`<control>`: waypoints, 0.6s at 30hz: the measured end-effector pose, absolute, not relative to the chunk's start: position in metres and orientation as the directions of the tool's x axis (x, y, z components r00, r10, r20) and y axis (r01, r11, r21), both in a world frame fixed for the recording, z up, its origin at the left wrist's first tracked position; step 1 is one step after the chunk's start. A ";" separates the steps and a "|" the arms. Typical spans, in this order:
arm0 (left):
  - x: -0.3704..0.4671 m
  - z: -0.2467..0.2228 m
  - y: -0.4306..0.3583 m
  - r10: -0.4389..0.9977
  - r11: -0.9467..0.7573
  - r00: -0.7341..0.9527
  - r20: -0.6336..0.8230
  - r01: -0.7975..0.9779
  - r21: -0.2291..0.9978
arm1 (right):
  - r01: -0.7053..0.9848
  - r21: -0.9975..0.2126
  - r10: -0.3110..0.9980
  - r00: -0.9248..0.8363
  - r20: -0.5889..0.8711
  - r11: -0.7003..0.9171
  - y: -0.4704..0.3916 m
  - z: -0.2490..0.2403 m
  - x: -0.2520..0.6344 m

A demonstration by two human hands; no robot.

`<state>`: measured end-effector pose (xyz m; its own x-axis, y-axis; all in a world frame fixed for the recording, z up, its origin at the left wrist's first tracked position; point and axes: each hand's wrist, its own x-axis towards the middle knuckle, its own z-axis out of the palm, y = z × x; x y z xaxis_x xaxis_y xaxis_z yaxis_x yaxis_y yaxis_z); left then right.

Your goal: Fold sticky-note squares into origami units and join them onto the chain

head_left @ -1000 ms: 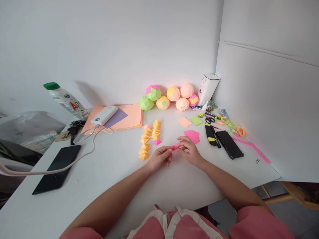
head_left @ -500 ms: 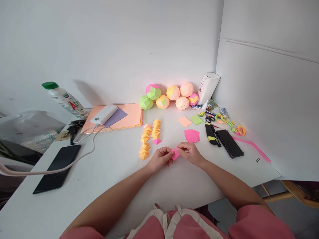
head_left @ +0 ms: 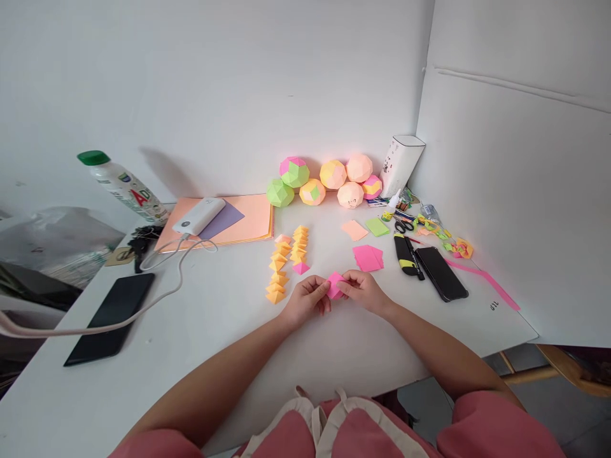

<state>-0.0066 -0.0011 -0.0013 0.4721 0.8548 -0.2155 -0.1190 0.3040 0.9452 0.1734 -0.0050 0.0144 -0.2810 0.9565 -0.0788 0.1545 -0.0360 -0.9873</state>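
Note:
Between my two hands is a small pink paper piece (head_left: 335, 286), partly covered by the fingers. My left hand (head_left: 308, 296) pinches its left edge, and my right hand (head_left: 366, 292) pinches the right one. Just left of the hands stand two rows of folded orange paper units (head_left: 279, 262), with a pink folded unit (head_left: 301, 268) at the near end of the right row. Beyond my right hand lie loose pink paper sheets (head_left: 368, 257), a green paper stack (head_left: 377, 227) and a peach paper stack (head_left: 354, 229).
Faceted paper balls (head_left: 311, 191) line the wall. On the right are scissors (head_left: 404, 226), a box cutter (head_left: 405, 256) and a phone (head_left: 442, 274). At left lie a power bank (head_left: 199, 216) with its cable, a black tablet-like slab (head_left: 111, 318) and a white bottle (head_left: 126, 189).
The pink paper has turned in my fingers and now shows a more pointed, diamond-like outline. Both hands keep their grip in nearly the same place. The view has shifted slightly.

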 end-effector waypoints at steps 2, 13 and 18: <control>-0.007 -0.002 0.000 0.855 0.313 0.476 -0.207 -0.155 0.937 | 0.167 -0.985 0.957 -0.280 -0.081 -0.034 -0.004 0.013 0.174; -0.008 0.000 -0.001 0.827 0.320 0.539 -0.158 -0.219 0.922 | 0.227 -0.974 0.950 -0.299 -0.089 -0.020 -0.004 0.012 0.176; -0.008 0.001 -0.001 0.829 0.291 0.541 -0.143 -0.198 0.936 | 0.265 -0.964 0.950 -0.299 -0.092 -0.010 -0.005 0.010 0.176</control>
<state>-0.0082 -0.0011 0.0012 0.5407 0.8289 -0.1433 -0.1978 0.2909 0.9361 0.1765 -0.0049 0.0099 -0.2987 0.9499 -0.0922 0.2646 -0.0104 -0.9643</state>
